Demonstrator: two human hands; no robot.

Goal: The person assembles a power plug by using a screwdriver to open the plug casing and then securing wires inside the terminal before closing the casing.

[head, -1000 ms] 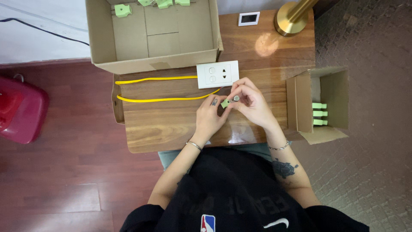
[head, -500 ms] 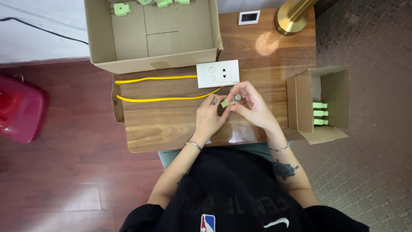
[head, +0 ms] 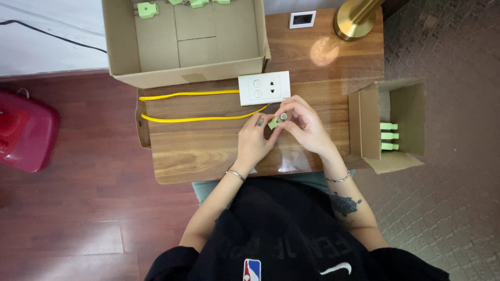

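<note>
Green plug piece (head: 274, 123), pinched between left hand (head: 253, 141) and right hand (head: 303, 125), lies diagonally.

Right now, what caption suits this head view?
Both hands hold a small green plug over a wooden table, beside a white wall socket.

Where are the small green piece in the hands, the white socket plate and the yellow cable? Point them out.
small green piece (head: 273, 123), head view, its left end.
white socket plate (head: 264, 88), head view, its face.
yellow cable (head: 192, 119), head view, its lower run.
</note>
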